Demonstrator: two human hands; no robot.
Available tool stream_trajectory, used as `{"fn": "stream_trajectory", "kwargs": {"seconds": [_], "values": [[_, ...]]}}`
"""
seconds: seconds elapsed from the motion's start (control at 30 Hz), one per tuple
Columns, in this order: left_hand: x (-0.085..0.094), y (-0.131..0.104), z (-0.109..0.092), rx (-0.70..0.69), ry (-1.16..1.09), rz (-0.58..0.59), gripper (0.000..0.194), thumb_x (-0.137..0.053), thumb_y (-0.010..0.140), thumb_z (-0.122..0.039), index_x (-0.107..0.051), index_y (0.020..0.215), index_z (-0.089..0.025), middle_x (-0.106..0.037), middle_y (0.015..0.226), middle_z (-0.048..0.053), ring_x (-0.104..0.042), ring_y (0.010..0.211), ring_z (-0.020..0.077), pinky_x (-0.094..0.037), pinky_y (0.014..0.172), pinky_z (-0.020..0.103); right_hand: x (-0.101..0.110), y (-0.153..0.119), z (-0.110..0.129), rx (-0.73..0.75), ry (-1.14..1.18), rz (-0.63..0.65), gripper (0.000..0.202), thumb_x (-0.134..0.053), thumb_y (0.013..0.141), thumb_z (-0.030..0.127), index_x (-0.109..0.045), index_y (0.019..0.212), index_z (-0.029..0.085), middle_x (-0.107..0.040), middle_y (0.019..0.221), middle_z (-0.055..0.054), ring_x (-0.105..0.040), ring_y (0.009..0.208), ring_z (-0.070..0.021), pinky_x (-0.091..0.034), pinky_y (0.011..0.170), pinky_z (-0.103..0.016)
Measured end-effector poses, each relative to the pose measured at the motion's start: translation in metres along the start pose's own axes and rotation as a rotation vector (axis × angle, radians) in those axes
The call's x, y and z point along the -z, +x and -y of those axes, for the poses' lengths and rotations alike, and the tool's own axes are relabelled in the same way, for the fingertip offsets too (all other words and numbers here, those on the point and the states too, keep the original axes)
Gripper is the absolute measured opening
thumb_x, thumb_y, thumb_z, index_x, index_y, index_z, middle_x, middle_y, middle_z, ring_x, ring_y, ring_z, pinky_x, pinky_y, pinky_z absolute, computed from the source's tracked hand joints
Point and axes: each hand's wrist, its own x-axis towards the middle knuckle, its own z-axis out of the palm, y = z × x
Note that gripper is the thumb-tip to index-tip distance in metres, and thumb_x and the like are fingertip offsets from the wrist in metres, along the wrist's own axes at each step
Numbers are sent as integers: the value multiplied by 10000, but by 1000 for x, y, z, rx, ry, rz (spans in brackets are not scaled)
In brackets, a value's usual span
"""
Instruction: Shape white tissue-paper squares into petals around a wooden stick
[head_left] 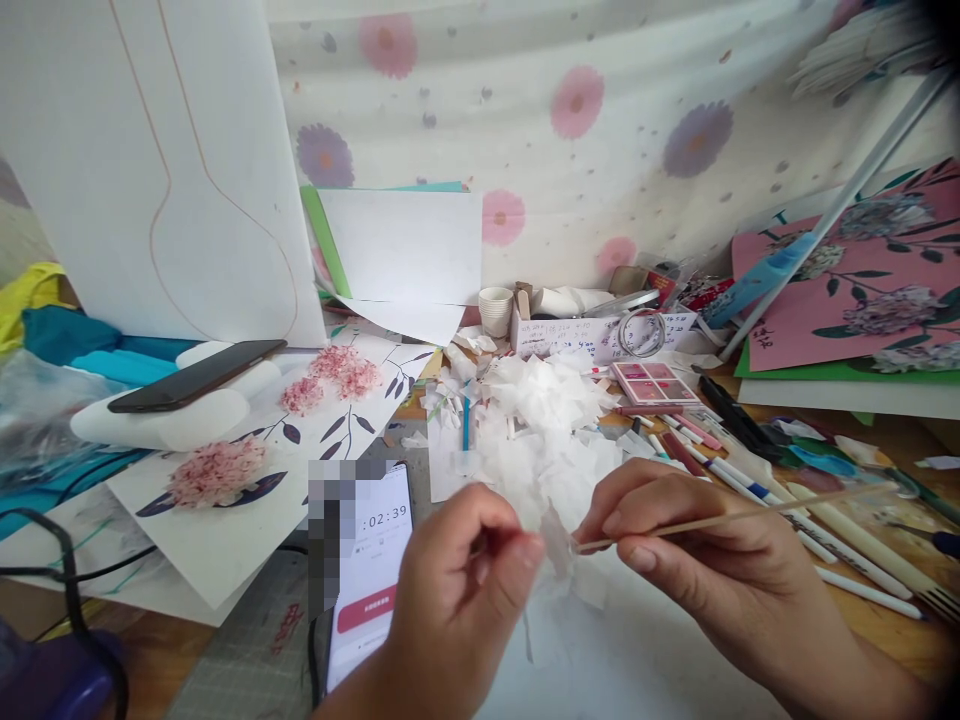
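Note:
My right hand (675, 560) pinches a thin wooden stick (757, 512) between thumb and fingers, its tip pointing left. Thumb pressed to forefinger, my left hand (465, 590) faces that tip from the left. A small sheer piece of white tissue paper (556, 542) spans the gap between the left fingertips and the stick's tip. Just beyond both hands lies a loose heap of white tissue paper (547, 400). Beneath them is a white sheet (592, 660).
To the left, a phone (375, 570) displays a timer beside paper with pink fluffy flowers (217, 470). A dark phone (199, 375) rests on white rolls. Several pens (810, 540), a palette (652, 382) and a fork (934, 595) lie right. Paper cups (496, 310) stand behind.

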Motion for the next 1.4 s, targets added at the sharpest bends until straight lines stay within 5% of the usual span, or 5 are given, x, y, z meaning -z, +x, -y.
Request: {"fn": "stream_trajectory", "kwargs": {"seconds": [0.17,0.7,0.97,1.17,1.4], "values": [[-5,-2,-2,93,9,210,210,-657,788,-377,-540,821,-206,-254,537,-93,-241,481,99,-201,456,244,-3,-2,-3,-10,18,14,131,-608,890,127,-676,939,227,-705,798,-38,-664,783,-158,-556,701,-255],[-4,9,7,388,-281,-66,137,-568,788,-307,-513,726,-198,-328,590,-70,-229,543,98,-215,507,245,17,-6,-56,-361,333,-229,53,-674,864,238,-716,832,242,-674,826,-9,-675,737,-142,-569,658,-259],[-4,14,6,476,-179,-68,230,-608,820,-393,-606,937,-195,-534,715,-28,-254,533,86,-198,507,251,24,-3,-78,-397,-154,-90,225,-653,855,353,-647,700,189,-669,851,-58,-650,826,-206,-521,743,-365],[-8,12,2,463,-528,17,596,-471,882,-626,-403,1347,-259,-577,1071,78,-308,575,84,-208,508,237,9,-4,-57,-181,-188,-167,116,-668,854,230,-660,738,228,-681,862,-31,-623,940,-190,-477,863,-356],[-13,5,-1,484,-713,155,791,-380,782,-816,-271,1446,-400,-460,1194,68,-350,599,79,-190,507,235,-17,-9,-15,-145,155,41,132,-644,864,108,-684,879,233,-678,1003,-33,-639,1025,-162,-520,919,-296]]}}
